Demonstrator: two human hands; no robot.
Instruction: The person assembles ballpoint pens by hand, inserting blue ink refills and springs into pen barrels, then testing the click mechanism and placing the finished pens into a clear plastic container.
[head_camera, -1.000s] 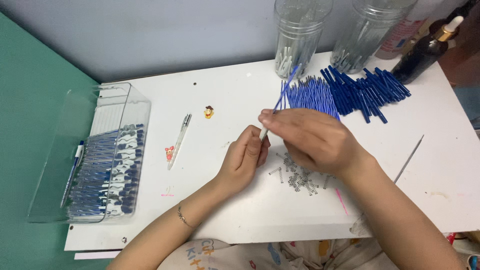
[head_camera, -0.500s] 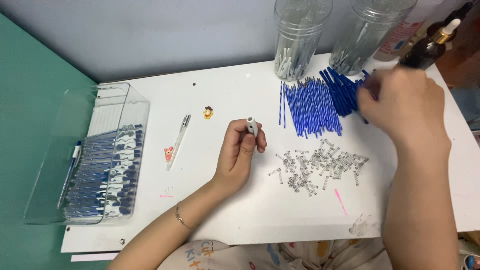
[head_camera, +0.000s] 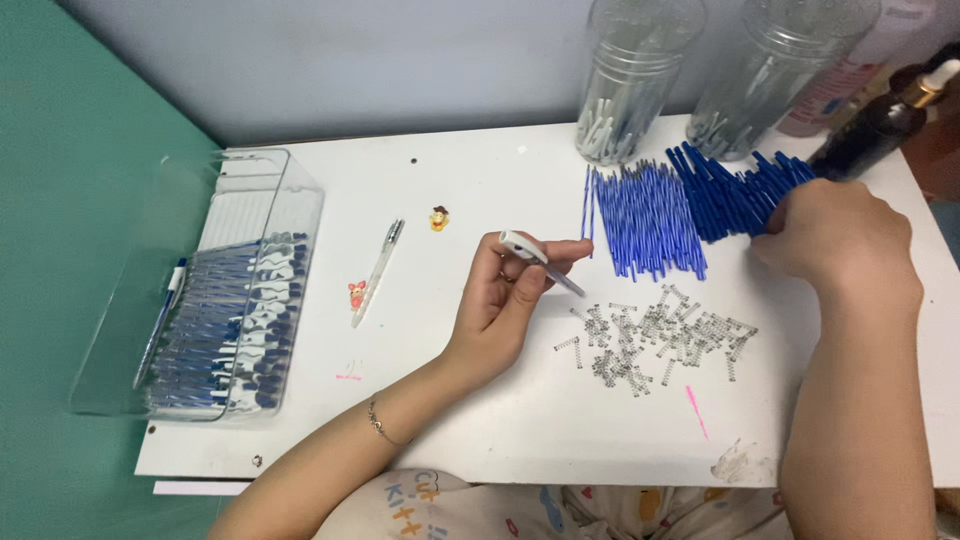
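My left hand pinches a thin pen part with a white end, held tilted over the white table. My right hand rests on the heap of blue pen barrels at the back right, its fingers closed around some of them. A row of thin blue refills lies between the two hands. Below it spreads a scatter of small metal springs.
A clear plastic box of finished blue-and-white pens stands at the left. A loose pen and two small figure charms lie mid-table. Two clear jars of pen parts and a dark dropper bottle stand at the back.
My hands were together at the table's middle. My right hand has moved away to the blue barrels at the back right, and my left hand has tilted its pen part.
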